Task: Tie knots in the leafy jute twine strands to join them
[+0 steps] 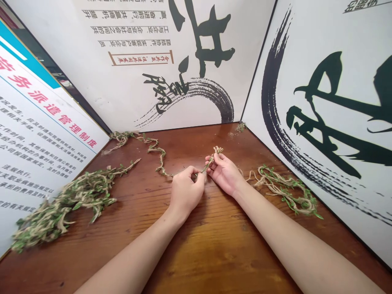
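Note:
My left hand (187, 188) is closed on a leafy twine cord (162, 161), pinching it between thumb and fingers just above the table. From that hand the cord trails away to the far left. Close beside it, my right hand (224, 172) faces partly palm up, with thumb and fingers pinching a short stretch of the twine. A small cluster of tan twine loops (218, 150) sticks out above the right fingertips. Between the two hands a piece of greenish cord runs taut. The exact grip inside the left fingers is hidden.
A large pile of leafy twine (69, 204) lies on the left of the brown wooden table (196, 261). To the right rests a looser looped bundle (294, 192). Several green scraps (241, 126) sit in the far corner. Printed panels (196, 102) stand around the table's left, back and right.

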Available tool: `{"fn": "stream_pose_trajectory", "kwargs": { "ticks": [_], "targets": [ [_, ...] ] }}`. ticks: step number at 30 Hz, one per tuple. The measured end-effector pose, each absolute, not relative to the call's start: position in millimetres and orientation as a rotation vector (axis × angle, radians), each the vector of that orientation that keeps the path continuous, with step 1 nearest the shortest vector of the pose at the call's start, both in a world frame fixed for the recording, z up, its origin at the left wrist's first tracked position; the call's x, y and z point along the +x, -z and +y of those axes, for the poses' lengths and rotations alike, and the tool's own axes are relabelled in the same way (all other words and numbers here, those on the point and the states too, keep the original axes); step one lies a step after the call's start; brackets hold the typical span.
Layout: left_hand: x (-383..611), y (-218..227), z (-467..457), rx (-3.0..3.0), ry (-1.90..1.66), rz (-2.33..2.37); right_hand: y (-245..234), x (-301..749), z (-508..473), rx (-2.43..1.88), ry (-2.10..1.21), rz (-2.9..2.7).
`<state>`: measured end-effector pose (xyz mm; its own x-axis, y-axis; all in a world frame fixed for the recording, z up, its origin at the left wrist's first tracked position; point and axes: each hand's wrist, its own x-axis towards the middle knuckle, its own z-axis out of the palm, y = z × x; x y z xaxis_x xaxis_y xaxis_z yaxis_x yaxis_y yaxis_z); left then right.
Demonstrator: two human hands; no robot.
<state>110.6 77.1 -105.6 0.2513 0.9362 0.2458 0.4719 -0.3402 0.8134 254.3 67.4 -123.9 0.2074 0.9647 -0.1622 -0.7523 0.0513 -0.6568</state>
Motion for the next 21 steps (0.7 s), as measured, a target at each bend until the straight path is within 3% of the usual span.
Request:
{"fn": "stream_pose_trajectory", "kwargs": {
  "ticks": [8, 16, 21],
  "targets": [
    [110, 106, 81, 1.745, -1.108, 1.332, 118, 248, 64, -0.835, -1.156, -0.409],
    [110, 107, 81, 1.692, -1.114, 1.133, 123, 236, 59, -0.952, -0.994, -0.950],
    [108, 106, 81, 1.677, -1.066, 1.127, 129, 239, 65, -1.041, -0.878, -0.898]
  ]
}}
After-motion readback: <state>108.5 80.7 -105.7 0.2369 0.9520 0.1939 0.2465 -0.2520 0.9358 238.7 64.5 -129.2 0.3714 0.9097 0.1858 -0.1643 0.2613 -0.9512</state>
